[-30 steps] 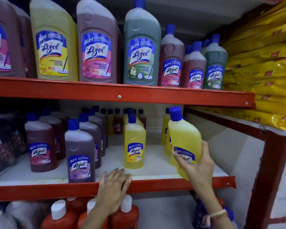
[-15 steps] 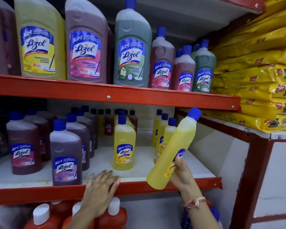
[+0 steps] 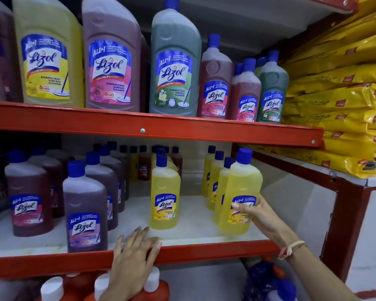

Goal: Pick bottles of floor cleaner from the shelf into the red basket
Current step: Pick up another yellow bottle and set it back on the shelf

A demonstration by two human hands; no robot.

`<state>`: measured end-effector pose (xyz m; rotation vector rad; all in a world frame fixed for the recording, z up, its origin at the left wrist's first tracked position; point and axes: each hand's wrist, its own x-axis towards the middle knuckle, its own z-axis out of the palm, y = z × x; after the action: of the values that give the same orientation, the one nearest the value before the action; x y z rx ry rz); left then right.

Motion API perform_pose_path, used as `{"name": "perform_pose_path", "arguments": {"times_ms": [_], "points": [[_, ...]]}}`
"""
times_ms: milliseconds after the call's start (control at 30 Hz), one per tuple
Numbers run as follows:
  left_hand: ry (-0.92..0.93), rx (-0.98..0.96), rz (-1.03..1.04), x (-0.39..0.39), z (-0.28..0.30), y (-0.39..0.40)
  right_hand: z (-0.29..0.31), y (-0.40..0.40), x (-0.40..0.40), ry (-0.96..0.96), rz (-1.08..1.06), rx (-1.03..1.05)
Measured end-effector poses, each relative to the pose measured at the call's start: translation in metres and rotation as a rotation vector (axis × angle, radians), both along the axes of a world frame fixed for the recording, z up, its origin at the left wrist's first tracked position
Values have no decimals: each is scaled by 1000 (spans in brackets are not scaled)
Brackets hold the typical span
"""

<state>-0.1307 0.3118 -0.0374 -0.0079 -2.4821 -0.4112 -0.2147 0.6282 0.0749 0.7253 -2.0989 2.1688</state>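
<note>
Since half a sec ago our yellow bottle has gone from tilted in mid-air to upright, base on the shelf at lower right of frame. Left to right: our left hand rests flat on the shelf's red front edge, lower centre, fingers loosely spread, holding nothing; our right hand wraps the bottle's label from its right side, long axis vertical. Right hand's nearer, already on it. Basket not in view.
</note>
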Motion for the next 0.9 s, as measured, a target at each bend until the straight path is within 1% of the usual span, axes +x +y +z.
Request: {"name": "perform_pose_path", "arguments": {"times_ms": [167,433,667,900], "points": [[2,5,-1,0,-1,-2,-19,8,-10,-71,-32,61],[-6,-8,-17,2,0,-1,-39,12,-18,-121,-2,87],[-91,-47,-4,5,1,-3,-33,15,-21,-135,32,144],[-85,-49,-15,6,1,-4,-30,17,-20,-137,57,175]]}}
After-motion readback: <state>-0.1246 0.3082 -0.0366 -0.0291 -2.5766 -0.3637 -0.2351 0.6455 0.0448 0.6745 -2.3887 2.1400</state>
